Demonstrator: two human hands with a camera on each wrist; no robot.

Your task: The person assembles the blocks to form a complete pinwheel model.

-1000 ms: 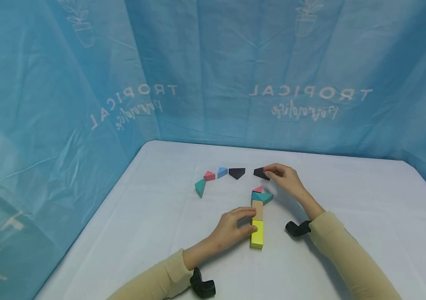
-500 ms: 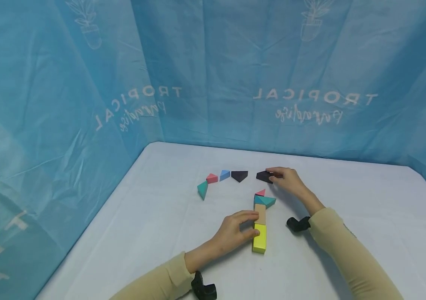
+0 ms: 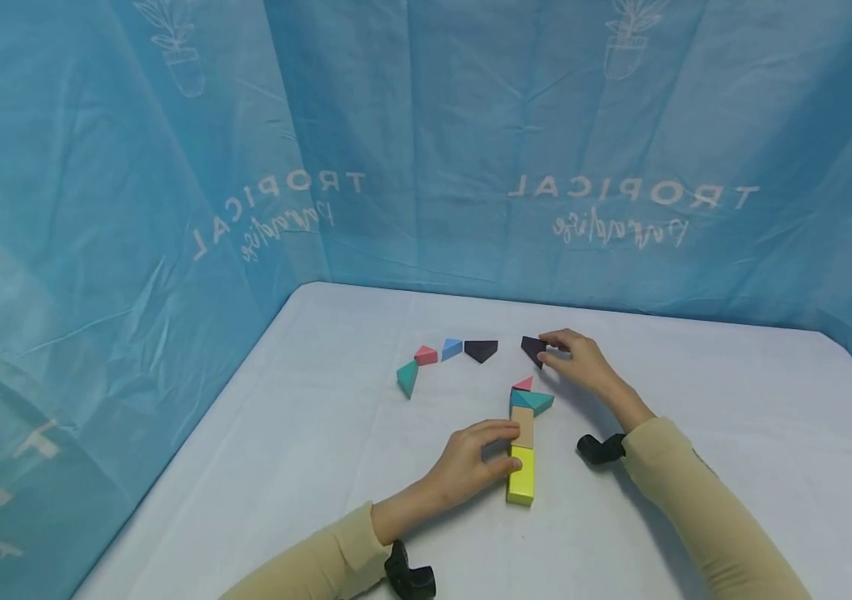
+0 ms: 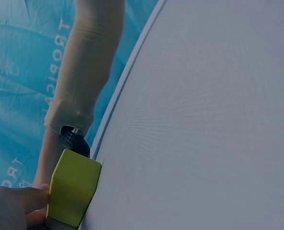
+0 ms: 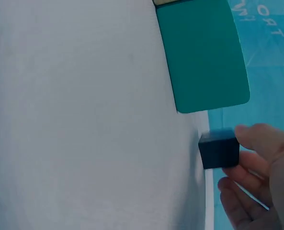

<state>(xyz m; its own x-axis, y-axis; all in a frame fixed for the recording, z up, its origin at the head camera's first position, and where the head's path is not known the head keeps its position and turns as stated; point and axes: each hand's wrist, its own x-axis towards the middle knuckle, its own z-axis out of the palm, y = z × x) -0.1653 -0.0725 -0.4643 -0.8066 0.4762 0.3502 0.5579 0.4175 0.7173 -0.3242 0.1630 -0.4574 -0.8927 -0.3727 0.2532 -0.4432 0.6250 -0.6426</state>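
Pinching a black block [image 3: 532, 349] between thumb and fingertips, the right hand [image 3: 578, 360] reached over the far part of the white table [image 3: 268, 483], its thumb and index finger close together on the block's right end. Whether that block touched the table could not be told. The left hand [image 3: 463, 465] lay just left of a straight row of blocks, thumb and fingers parted with a wide gap between; its thumb touched the yellow block [image 3: 521, 479] at the near end, and its fingertips touched the tan block [image 3: 523, 427] directly beyond. At the far end of the row sat a blue piece [image 3: 518, 398], with a green triangle [image 3: 541, 402] pointing out to the right and a small pink triangle [image 3: 524, 384] just beyond them. Farther off and to the left of the held block, a second dark block [image 3: 482, 351] lay just beside a light-blue block [image 3: 452, 348]; left of these, along a curve bending nearer, came a red block [image 3: 426, 356] and a teal triangle [image 3: 407, 379]. A blue curtain [image 3: 456, 167] hung behind the table's far edge.
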